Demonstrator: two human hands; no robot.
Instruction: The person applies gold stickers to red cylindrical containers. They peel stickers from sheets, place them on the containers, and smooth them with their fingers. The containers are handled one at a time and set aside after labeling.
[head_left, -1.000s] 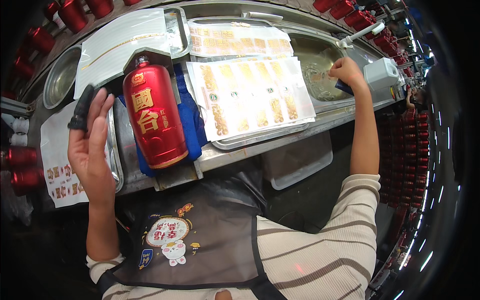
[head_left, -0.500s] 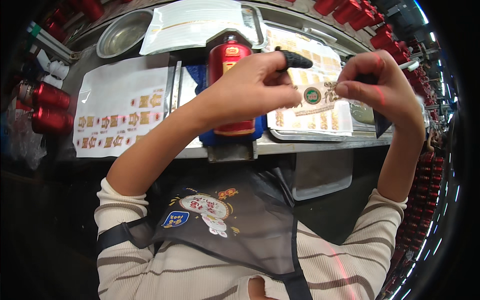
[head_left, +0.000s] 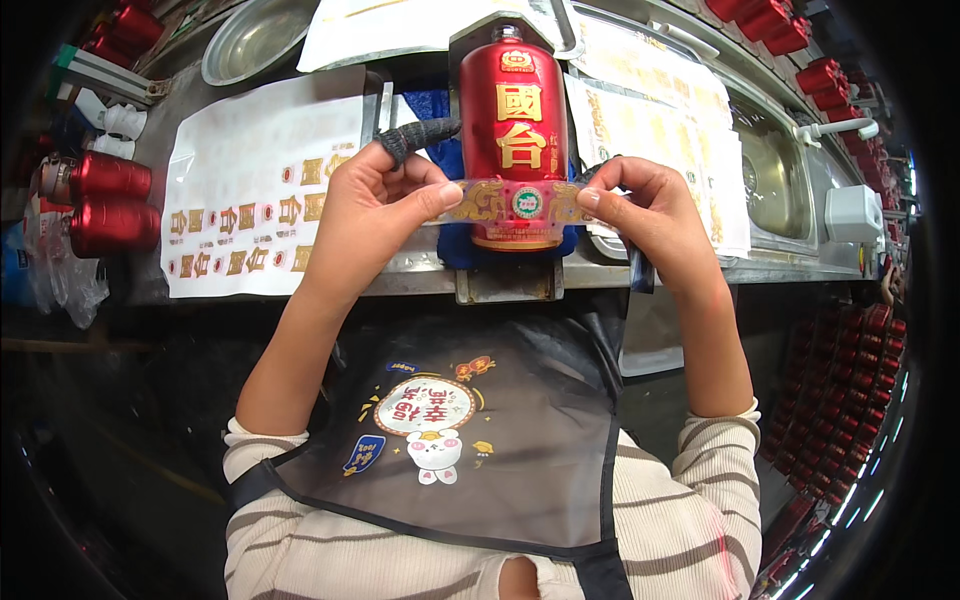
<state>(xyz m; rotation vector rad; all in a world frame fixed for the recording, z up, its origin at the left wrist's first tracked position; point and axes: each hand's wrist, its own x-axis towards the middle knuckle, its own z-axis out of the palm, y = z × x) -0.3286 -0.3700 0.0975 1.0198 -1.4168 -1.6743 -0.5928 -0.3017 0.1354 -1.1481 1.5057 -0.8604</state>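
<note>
A glossy red bottle (head_left: 510, 105) with raised gold characters lies on a blue pad (head_left: 452, 240) over a metal stand, neck pointing away from me. Across its lower part stretches a clear decal strip (head_left: 490, 202) with gold patterns and a round green emblem. My left hand (head_left: 385, 195) pinches the strip's left end between thumb and finger; a dark knitted cover sits on one finger. At the other end, my right hand (head_left: 645, 205) pinches it likewise. A dark flat piece (head_left: 640, 270) hangs below the right palm, its kind unclear. Whether the strip touches the bottle, I cannot tell.
To the left lies a white sheet of gold character decals (head_left: 245, 205), beside two red bottles (head_left: 115, 217). More decal sheets (head_left: 720, 170) are at right, before a metal sink (head_left: 775, 185). A metal bowl (head_left: 255, 40) stands behind. Many red bottles (head_left: 840, 400) are stacked far right.
Both hands have moved left with the strip, from over the right-hand decal sheets to the bottle's lower front. The strip is now stretched level between them, and the view has shifted.
</note>
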